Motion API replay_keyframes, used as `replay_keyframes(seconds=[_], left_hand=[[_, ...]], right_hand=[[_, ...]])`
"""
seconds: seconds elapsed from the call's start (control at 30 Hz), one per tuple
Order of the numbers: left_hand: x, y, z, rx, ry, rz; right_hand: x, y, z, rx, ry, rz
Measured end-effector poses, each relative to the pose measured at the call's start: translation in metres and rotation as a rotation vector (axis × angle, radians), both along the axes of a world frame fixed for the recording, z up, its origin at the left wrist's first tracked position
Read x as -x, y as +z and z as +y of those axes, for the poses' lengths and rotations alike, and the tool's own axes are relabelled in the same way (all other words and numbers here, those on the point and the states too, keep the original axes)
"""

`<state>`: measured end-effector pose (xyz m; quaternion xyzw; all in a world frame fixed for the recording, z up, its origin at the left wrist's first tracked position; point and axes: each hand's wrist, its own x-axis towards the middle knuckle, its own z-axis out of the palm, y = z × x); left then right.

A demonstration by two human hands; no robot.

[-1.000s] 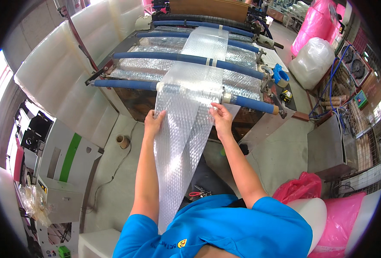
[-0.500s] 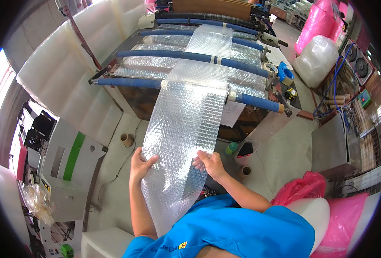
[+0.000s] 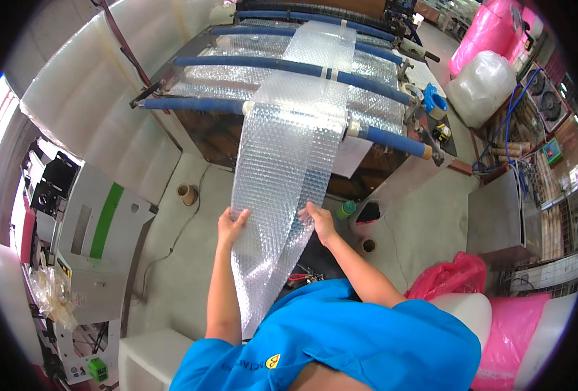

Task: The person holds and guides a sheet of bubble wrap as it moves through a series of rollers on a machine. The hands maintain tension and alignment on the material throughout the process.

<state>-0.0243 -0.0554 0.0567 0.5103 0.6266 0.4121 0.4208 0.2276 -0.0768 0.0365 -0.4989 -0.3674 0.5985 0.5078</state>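
Observation:
A long strip of clear bubble wrap [image 3: 287, 163] runs from the machine over its blue rollers and down toward my lap. My left hand [image 3: 232, 227] grips its left edge, thumb on top and fingers underneath. On the opposite edge my right hand [image 3: 320, 223] pinches the film, and some of its fingers show through the plastic. Between the hands the sheet is stretched fairly flat; below them it narrows and folds, its lower end going out of sight by my blue shirt. The nearest blue roller [image 3: 194, 105] carries the strip between two pale collars.
Blue tape rolls [image 3: 435, 102] and a yellow-black tape measure [image 3: 441, 133] lie on the machine's right side. A green bottle [image 3: 346, 209] and cardboard cores [image 3: 186, 193] stand on the floor. A grey-white machine [image 3: 96, 241] is at left, pink plastic [image 3: 446, 277] at right.
Both hands have moved up along the strip, still on its edges, and sit slightly closer together. The left hand has shifted right. The view has tilted a little downward.

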Motion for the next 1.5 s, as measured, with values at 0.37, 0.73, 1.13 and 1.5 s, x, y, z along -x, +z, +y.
replay_keyframes(seconds=[0.37, 0.73, 1.13, 1.5], left_hand=[[0.002, -0.011, -0.004, -0.052, 0.094, 0.048], [0.0, -0.003, -0.008, -0.058, 0.072, 0.031], [0.001, -0.021, -0.004, -0.037, 0.097, -0.018], [-0.002, -0.018, 0.001, 0.0, 0.088, 0.02]], right_hand=[[0.001, 0.003, -0.012, -0.108, -0.063, -0.382], [0.002, 0.002, -0.011, -0.088, -0.056, -0.385], [0.003, -0.004, -0.011, -0.115, -0.092, -0.413], [0.002, -0.005, -0.006, -0.132, -0.094, -0.347]])
